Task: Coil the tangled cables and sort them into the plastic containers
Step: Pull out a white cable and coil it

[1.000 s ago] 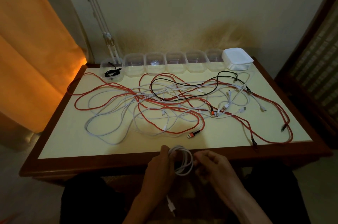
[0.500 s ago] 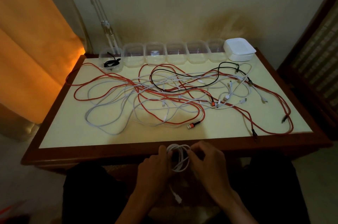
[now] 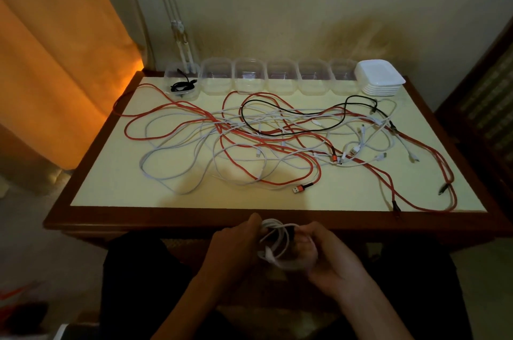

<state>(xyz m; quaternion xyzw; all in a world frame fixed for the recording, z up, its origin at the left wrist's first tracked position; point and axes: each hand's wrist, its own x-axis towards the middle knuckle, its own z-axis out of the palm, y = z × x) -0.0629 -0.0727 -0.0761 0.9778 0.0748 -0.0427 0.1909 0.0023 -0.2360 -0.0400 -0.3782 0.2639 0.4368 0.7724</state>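
A white cable (image 3: pixel 277 242), wound into a small bundle of several loops, held in front of the near edge of the desk (image 3: pixel 194 217), above the lap. One white plug end showing at the lower left of the bundle, with a loose run of cable sweeping under it toward the right.

Against half a second ago: bundle tighter and more gathered, dangling tail drawn up out of the lap, both hands closer together.

Left hand (image 3: pixel 236 245) curled round the left side of the coil, thumb up at the top of the loops, fingers hidden behind them. Right hand (image 3: pixel 330 256) gripping the right side, fingers (image 3: pixel 306 244) bent over the loops and the loose run passing across them. Coil lying between the two hands, touching both.

On the desk, well apart from the hands: a sprawling tangle of red cables (image 3: pixel 266 142), white cables (image 3: pixel 177 170) and one black cable (image 3: pixel 291 133), spread from the left edge almost to the right edge. A red-and-silver plug (image 3: pixel 301 188) lying nearest the front edge.

Along the far edge, a row of six clear plastic containers (image 3: pixel 280 77). Leftmost container (image 3: pixel 181 84), at the far left corner, holding a coiled black cable (image 3: pixel 181 86). A stack of white lids (image 3: pixel 379 77) at the far right corner, just beside the last container.
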